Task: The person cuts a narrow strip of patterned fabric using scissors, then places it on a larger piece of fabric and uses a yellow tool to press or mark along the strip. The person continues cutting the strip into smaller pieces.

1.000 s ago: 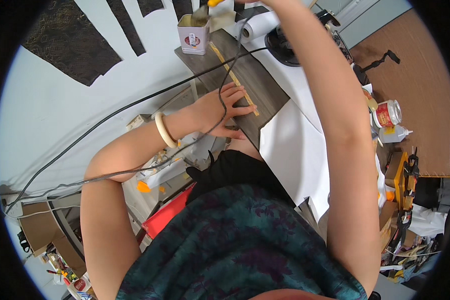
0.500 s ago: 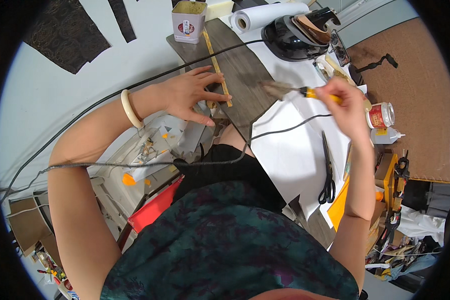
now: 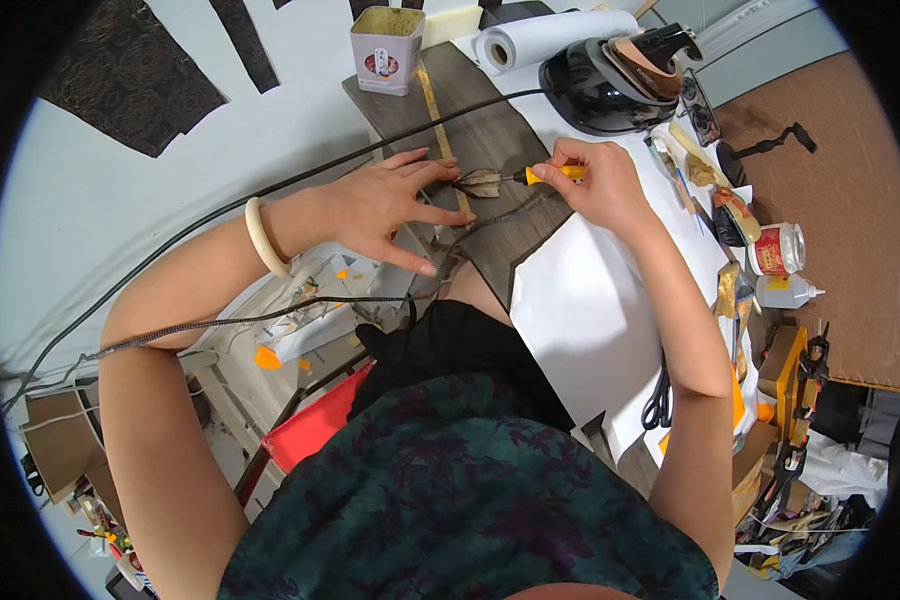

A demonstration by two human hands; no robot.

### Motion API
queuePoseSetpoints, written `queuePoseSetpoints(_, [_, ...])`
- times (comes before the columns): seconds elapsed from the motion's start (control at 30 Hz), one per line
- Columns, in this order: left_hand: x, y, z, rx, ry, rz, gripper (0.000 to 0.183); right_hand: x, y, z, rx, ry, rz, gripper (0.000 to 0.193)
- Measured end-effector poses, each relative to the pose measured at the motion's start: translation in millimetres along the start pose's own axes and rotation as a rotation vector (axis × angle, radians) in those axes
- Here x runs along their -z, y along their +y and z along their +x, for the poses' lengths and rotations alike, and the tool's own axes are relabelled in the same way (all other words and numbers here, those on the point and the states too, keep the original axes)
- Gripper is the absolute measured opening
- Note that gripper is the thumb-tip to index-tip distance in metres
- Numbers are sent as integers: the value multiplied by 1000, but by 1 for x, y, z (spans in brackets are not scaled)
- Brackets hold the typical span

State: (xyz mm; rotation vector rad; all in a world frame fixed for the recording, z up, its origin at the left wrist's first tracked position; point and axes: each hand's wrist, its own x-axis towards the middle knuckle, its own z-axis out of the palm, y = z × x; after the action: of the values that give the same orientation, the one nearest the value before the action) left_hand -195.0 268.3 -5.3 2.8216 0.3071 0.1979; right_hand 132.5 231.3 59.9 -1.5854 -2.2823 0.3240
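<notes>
My right hand [image 3: 606, 188] grips the yellow handle of a corded heating iron [image 3: 482, 184], which has a black collar and a flat, flared head. The head rests over or just above a narrow yellow strip [image 3: 431, 98] on a dark grey wood-grain board [image 3: 495, 115]; whether they touch I cannot tell. Spread flat, my left hand [image 3: 378, 208] has its fingertips on the strip and board, close to the iron's head. A pale bangle [image 3: 262, 236] circles the left wrist. From the handle, a spiral-wrapped cord [image 3: 345, 299] runs left across my lap and left arm.
A square tin [image 3: 386, 50] stands at the board's far end. Beyond lie a white roll [image 3: 560, 38] and a black clothes iron [image 3: 610, 90]. White paper [image 3: 580, 310], scissors [image 3: 657, 400], a jar [image 3: 778, 248] and a squeeze bottle [image 3: 788, 291] are to the right. A black cable [image 3: 340, 145] crosses the board.
My right hand has moved left with the iron, bringing its head to the strip beside my left fingers. The cord has shifted along. My left hand keeps its place on the strip.
</notes>
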Motion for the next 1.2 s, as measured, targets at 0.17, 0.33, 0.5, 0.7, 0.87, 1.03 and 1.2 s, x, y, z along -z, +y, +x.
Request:
queuePoseSetpoints(0.17, [1, 2, 0, 14, -6, -3, 77, -2, 2, 10, -46, -100, 23, 35])
queuePoseSetpoints(0.33, [6, 3, 2, -9, -18, -12, 81, 4, 2, 12, -10, -163, 103, 35])
queuePoseSetpoints(0.5, [6, 3, 2, -9, -19, 2, 79, 3, 5, 6, -16, -191, 134, 36])
queuePoseSetpoints(0.7, [4, 4, 1, -9, -14, 9, 78, 7, -5, -3, -49, -212, 103, 37])
queuePoseSetpoints(0.87, [4, 5, 0, -16, -6, 8, 77, 7, -11, -13, -40, -195, 54, 37])
queuePoseSetpoints(1.03, [2, 1, -2, -33, -15, 57, 84, 5, -16, -20, -17, -163, 15, 33])
queuePoseSetpoints(1.2, [-2, -4, -4, 13, 1, 33, 98, 5, -20, -27, -14, -154, -3, 32])
